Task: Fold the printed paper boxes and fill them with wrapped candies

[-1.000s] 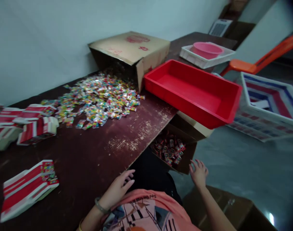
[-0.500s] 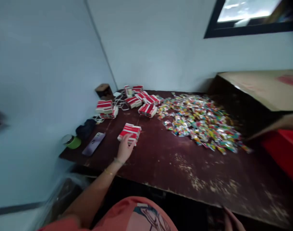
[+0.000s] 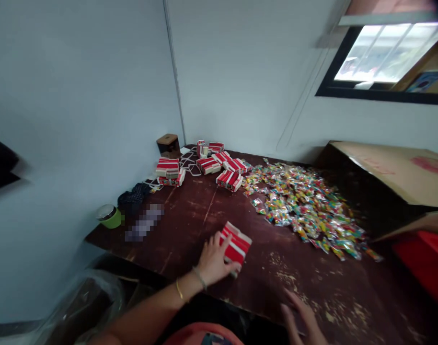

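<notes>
My left hand [image 3: 215, 261] grips a red-and-white striped stack of flat packs [image 3: 236, 243] just above or on the dark brown table, thumb on the near side and fingers on the far left side. Lower right, my right hand [image 3: 301, 316] is over the table's front part, blurred, with its fingers apart and nothing visible in them. A heap of small, shiny, colourful packets [image 3: 301, 206] spreads over the table to the right. More red-and-white packs [image 3: 229, 179] lie in a group at the back.
A green cup [image 3: 110, 216], dark cloth [image 3: 134, 197] and blurred phone [image 3: 145, 223] lie at the table's left. A brown box [image 3: 168, 145] stands in the back corner. Large cardboard [image 3: 402, 167] and a red object [image 3: 423, 263] are at the right.
My left hand has moved right and nearer with the striped stack, which has turned. My right hand has come up from the lower edge over the table. The view has tilted upward.
</notes>
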Demonstrator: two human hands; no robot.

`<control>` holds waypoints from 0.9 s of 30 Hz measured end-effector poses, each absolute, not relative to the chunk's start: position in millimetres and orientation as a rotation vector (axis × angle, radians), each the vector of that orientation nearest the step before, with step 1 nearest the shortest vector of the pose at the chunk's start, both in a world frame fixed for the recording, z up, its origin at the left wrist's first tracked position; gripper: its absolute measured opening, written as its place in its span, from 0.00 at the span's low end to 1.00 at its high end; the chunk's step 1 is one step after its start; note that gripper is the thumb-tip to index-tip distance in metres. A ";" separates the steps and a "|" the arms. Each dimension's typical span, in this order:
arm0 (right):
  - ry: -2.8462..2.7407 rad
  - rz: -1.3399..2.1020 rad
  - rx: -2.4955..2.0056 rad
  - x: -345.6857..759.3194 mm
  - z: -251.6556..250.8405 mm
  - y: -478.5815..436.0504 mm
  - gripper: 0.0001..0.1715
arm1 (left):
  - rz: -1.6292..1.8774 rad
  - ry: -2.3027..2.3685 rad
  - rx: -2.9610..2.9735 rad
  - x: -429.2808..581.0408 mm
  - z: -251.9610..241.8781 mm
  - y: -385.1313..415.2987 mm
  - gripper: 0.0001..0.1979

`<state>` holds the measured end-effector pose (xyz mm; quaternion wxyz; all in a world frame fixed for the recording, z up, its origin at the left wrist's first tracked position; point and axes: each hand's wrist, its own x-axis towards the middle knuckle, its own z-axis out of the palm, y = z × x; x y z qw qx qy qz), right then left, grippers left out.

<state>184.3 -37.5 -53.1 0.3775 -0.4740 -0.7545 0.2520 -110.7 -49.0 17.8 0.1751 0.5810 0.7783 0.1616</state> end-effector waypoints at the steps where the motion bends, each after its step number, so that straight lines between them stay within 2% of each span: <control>1: -2.010 0.675 -1.128 163.3 -52.4 -37.5 0.33 | 0.481 2.119 1.648 -96.4 16.4 -60.6 0.47; 3: -2.117 0.727 -1.024 130.6 -55.1 -39.3 0.44 | 0.534 1.958 1.617 -78.6 14.7 -79.3 0.48; 5: -2.122 0.766 -1.038 113.6 -57.7 -43.3 0.48 | 0.668 1.822 1.590 -75.8 13.4 -91.0 0.48; 8: -2.054 0.856 -1.143 110.2 -48.6 -54.5 0.47 | 0.832 1.671 1.532 -87.4 8.2 -100.0 0.40; 12: -1.997 0.913 -1.139 125.6 -23.4 -65.0 0.48 | 0.847 1.662 1.522 -97.5 -7.3 -98.6 0.29; 14: -1.877 0.802 -1.236 150.4 -24.9 -62.6 0.41 | 0.808 1.679 1.569 -97.1 -15.9 -91.8 0.29; 17: -1.578 0.481 -1.600 220.7 -56.2 -73.0 0.29 | 0.705 1.731 1.614 -95.8 -26.4 -79.3 0.33; 20: -1.359 0.240 -2.153 303.1 -105.9 -113.7 0.29 | 0.603 1.816 1.649 -95.9 -32.3 -70.2 0.36; 24: -1.342 0.378 -2.465 359.1 -166.9 -155.8 0.34 | 0.486 1.925 1.676 -95.1 -32.7 -62.0 0.36; 27: -1.500 0.619 -2.493 353.0 -204.4 -139.3 0.28 | 0.461 1.984 1.682 -93.1 -29.2 -55.9 0.33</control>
